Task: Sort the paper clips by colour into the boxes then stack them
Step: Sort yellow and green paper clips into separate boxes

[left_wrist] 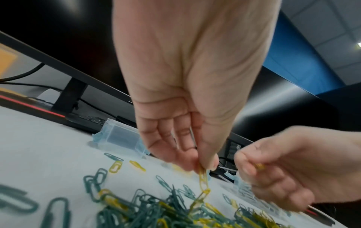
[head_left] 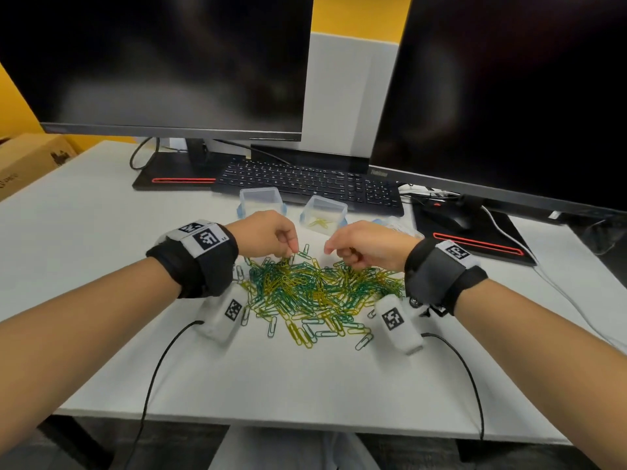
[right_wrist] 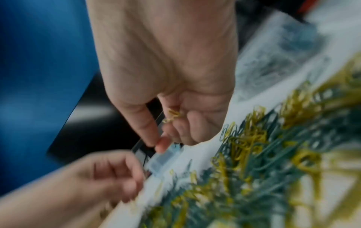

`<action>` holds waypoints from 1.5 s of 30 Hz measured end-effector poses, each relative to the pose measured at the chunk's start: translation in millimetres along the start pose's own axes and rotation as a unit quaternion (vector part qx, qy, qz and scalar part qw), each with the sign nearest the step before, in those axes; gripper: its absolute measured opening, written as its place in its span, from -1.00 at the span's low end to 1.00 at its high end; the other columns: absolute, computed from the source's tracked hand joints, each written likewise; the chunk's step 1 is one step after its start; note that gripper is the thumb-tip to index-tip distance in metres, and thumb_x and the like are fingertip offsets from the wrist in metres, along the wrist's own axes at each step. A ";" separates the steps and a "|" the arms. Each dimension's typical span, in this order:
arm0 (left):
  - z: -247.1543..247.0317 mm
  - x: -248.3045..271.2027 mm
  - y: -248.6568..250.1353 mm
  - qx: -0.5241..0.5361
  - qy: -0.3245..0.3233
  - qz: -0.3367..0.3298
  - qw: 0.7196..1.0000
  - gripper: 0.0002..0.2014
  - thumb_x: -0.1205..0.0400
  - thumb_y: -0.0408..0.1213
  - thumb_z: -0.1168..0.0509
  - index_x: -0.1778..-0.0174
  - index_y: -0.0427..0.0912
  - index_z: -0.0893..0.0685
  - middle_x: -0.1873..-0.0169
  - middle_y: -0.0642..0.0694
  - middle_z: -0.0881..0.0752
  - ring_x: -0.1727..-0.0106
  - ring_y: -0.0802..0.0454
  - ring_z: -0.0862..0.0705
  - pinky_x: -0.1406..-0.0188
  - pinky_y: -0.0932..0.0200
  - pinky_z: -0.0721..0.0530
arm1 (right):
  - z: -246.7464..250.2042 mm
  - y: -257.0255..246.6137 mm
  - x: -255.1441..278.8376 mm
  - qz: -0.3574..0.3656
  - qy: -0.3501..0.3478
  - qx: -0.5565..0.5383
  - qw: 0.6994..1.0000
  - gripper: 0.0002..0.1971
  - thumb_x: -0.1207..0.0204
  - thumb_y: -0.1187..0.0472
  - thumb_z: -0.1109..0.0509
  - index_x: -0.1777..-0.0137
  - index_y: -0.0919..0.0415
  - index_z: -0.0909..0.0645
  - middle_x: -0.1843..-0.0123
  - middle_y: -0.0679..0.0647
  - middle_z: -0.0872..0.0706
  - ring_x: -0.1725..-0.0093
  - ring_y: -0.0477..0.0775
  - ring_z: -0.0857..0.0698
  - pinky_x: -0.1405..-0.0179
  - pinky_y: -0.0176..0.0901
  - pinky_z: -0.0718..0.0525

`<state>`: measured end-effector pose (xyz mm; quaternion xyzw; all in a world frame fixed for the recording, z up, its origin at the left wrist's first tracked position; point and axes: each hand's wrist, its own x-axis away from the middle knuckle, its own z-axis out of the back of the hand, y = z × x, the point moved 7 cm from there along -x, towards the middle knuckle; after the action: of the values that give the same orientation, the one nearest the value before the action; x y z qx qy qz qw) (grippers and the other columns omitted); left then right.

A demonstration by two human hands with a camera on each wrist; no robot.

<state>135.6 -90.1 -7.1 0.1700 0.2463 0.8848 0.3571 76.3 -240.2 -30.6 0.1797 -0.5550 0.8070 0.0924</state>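
Observation:
A heap of green and yellow paper clips (head_left: 315, 293) lies on the white desk (head_left: 101, 232). My left hand (head_left: 271, 237) hovers over the heap's far left edge and pinches a yellow clip (left_wrist: 203, 175) that hangs linked to others below it. My right hand (head_left: 359, 247) is at the heap's far right edge, fingers curled around a few yellow clips (right_wrist: 173, 116). Behind the hands stand two clear small boxes: the left box (head_left: 259, 198) looks empty, the right box (head_left: 325, 213) holds a few yellow clips.
A black keyboard (head_left: 305, 183) and two dark monitors (head_left: 163, 62) stand behind the boxes. A mouse (head_left: 448, 215) lies on a pad at the right. A cardboard box (head_left: 30, 161) sits at the far left. Cables (head_left: 159, 368) trail from both wrists over the desk's front edge.

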 end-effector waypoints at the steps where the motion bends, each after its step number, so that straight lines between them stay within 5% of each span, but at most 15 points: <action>1: 1.2 2.1 -3.4 0.025 0.000 0.013 1.000 -0.88 -0.58 -0.42 -0.35 0.07 -0.14 -0.74 0.18 -0.10 -0.77 0.24 0.14 -0.70 0.30 0.47 -0.58 | -5.7 -2.2 0.8 0.005 0.000 0.066 0.998 -0.87 -0.64 0.31 -0.24 0.01 0.28 -0.62 0.45 0.00 -0.37 0.52 -0.07 -0.31 0.57 -0.29 -0.24; 3: 0.5 7.4 -12.6 0.130 0.003 0.052 0.990 -0.87 -0.62 -0.48 -0.27 0.03 -0.25 -0.72 0.19 -0.15 -0.76 0.30 0.17 -0.70 0.34 0.46 -0.64 | -13.4 -7.6 2.6 0.019 0.008 0.220 0.975 -0.73 -0.70 0.29 -0.12 -0.07 0.27 -0.68 0.42 -0.04 -0.47 0.48 -0.03 -0.42 0.54 -0.29 -0.38; 6: -5.7 18.5 -22.5 0.286 -0.013 0.094 0.954 -0.87 -0.66 -0.52 -0.21 0.01 -0.36 -0.67 0.22 -0.16 -0.73 0.32 0.18 -0.73 0.32 0.40 -0.69 | -20.4 -9.2 1.0 0.056 0.021 0.400 0.914 -0.79 -0.61 0.13 -0.34 -0.03 0.23 -0.74 0.11 0.00 -0.77 0.08 0.07 -0.70 0.15 -0.18 -0.60; 10: -9.6 27.4 -25.8 0.324 -0.042 0.105 0.939 -0.82 -0.67 -0.55 -0.17 0.07 -0.29 -0.67 0.31 -0.11 -0.69 0.35 0.13 -0.63 0.31 0.35 -0.67 | -25.6 -5.2 -1.4 0.076 0.050 0.441 0.893 -0.73 -0.54 0.08 -0.45 0.02 0.33 -0.74 0.02 0.17 -0.80 0.00 0.13 -0.71 0.13 -0.19 -0.55; 13: -4.2 29.5 -28.5 0.264 -0.005 0.130 0.956 -0.70 -0.67 -0.54 -0.05 0.22 -0.25 -0.64 0.38 -0.09 -0.59 0.46 0.14 -0.47 0.48 0.35 -0.48 | -23.0 -7.7 -2.5 0.071 0.050 0.433 0.897 -0.67 -0.60 0.14 -0.33 0.01 0.48 -0.68 -0.02 0.35 -0.75 0.16 0.15 -0.61 0.20 -0.15 -0.48; 16: -3.3 31.0 -30.2 0.107 -0.024 0.140 0.984 -0.75 -0.68 -0.33 -0.15 0.21 -0.22 -0.70 0.32 -0.07 -0.58 0.37 0.04 -0.46 0.40 0.24 -0.45 | -18.9 -9.9 -3.5 0.065 0.051 0.399 0.913 -0.61 -0.63 0.12 -0.28 -0.01 0.55 -0.62 -0.07 0.45 -0.69 0.23 0.24 -0.52 0.25 -0.11 -0.41; 18: -9.5 30.5 -29.8 -0.053 -0.061 0.120 0.989 -0.72 -0.65 -0.07 -0.26 0.10 -0.23 -0.72 0.18 -0.09 -0.68 0.19 -0.03 -0.59 0.16 0.11 -0.54 | -21.5 -15.5 -1.3 0.086 0.047 0.372 0.923 -0.66 -0.63 0.09 -0.30 -0.03 0.43 -0.66 0.00 0.33 -0.72 0.20 0.07 -0.55 0.24 -0.14 -0.45; 20: -18.3 29.9 -27.9 -0.141 -0.084 0.112 0.980 -0.61 -0.57 0.08 -0.34 0.09 -0.23 -0.72 0.18 -0.09 -0.72 0.14 -0.01 -0.61 0.11 0.11 -0.54 | -35.5 -25.0 3.5 0.119 0.024 0.358 0.926 -0.81 -0.61 0.10 -0.36 -0.09 0.20 -0.67 0.14 -0.02 -0.67 0.23 -0.13 -0.55 0.28 -0.30 -0.44; 22: -26.2 29.1 -25.9 -0.178 -0.102 0.109 0.973 -0.65 -0.51 0.07 -0.42 0.14 -0.19 -0.74 0.24 -0.04 -0.71 0.17 0.02 -0.62 0.15 0.15 -0.55 | -55.8 -33.0 4.9 0.154 -0.001 0.380 0.912 -0.83 -0.58 0.13 -0.40 -0.14 0.10 -0.63 0.26 -0.18 -0.53 0.31 -0.24 -0.47 0.39 -0.46 -0.36; 26: -22.9 27.1 -19.1 -0.185 -0.089 0.076 0.976 -0.88 -0.52 -0.16 -0.44 0.26 -0.09 -0.69 0.30 0.00 -0.66 0.22 0.06 -0.58 0.26 0.24 -0.49 | -76.6 -36.8 -3.4 0.165 -0.026 0.442 0.881 -0.76 -0.55 0.14 -0.43 -0.19 0.12 -0.61 0.29 -0.21 -0.45 0.31 -0.28 -0.41 0.38 -0.45 -0.31; 33: 0.4 26.8 -19.0 -0.002 -0.026 0.030 0.999 -0.92 -0.56 -0.21 -0.43 0.16 -0.15 -0.73 0.28 0.02 -0.71 0.25 0.12 -0.58 0.20 0.25 -0.51 | -51.0 -36.8 -6.9 0.110 -0.003 0.202 0.973 -0.82 -0.64 0.14 -0.28 -0.18 0.13 -0.55 0.29 -0.03 -0.53 0.36 -0.03 -0.47 0.33 -0.20 -0.51; 36: 5.1 19.7 -12.9 0.045 -0.015 0.018 0.999 -0.89 -0.55 -0.20 -0.44 0.10 -0.16 -0.75 0.30 0.00 -0.72 0.27 0.09 -0.57 0.19 0.15 -0.53 | -50.1 -38.4 -5.6 0.104 -0.030 0.190 0.976 -0.69 -0.65 -0.04 -0.29 -0.19 0.20 -0.50 0.28 0.03 -0.53 0.32 -0.03 -0.47 0.28 -0.18 -0.55; 39: 10.1 10.4 -5.2 0.072 -0.007 0.016 0.997 -0.85 -0.54 -0.21 -0.46 0.06 -0.19 -0.74 0.39 0.07 -0.62 0.35 0.12 -0.49 0.31 0.23 -0.46 | -46.0 -39.9 -9.5 0.116 -0.051 0.116 0.985 -0.82 -0.68 0.07 -0.28 -0.07 0.20 -0.46 0.37 -0.01 -0.52 0.45 -0.10 -0.43 0.43 -0.32 -0.48; 42: 31.4 -2.8 -1.8 0.160 0.065 0.030 0.985 -0.87 -0.60 -0.32 -0.36 -0.03 -0.23 -0.72 0.31 0.06 -0.64 0.32 0.17 -0.52 0.38 0.38 -0.52 | -7.5 -55.4 -19.3 0.142 0.046 0.117 0.982 -0.94 -0.66 0.23 -0.26 0.05 0.09 -0.49 0.31 0.04 -0.57 0.37 -0.05 -0.48 0.39 -0.20 -0.49; 45: 51.2 -23.4 -14.3 0.335 0.137 0.092 0.928 -0.75 -0.66 -0.48 -0.13 -0.09 -0.34 -0.71 0.27 -0.07 -0.67 0.34 0.11 -0.51 0.42 0.40 -0.57 | 39.0 -75.2 -25.7 0.141 0.156 0.187 0.960 -0.87 -0.65 0.22 -0.22 0.13 0.15 -0.52 0.28 0.10 -0.59 0.33 0.01 -0.47 0.25 -0.05 -0.50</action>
<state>184.0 -81.8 24.1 0.1787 0.5577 0.7948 0.1593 133.4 -247.5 36.6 -0.0145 -0.3929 0.9191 0.0279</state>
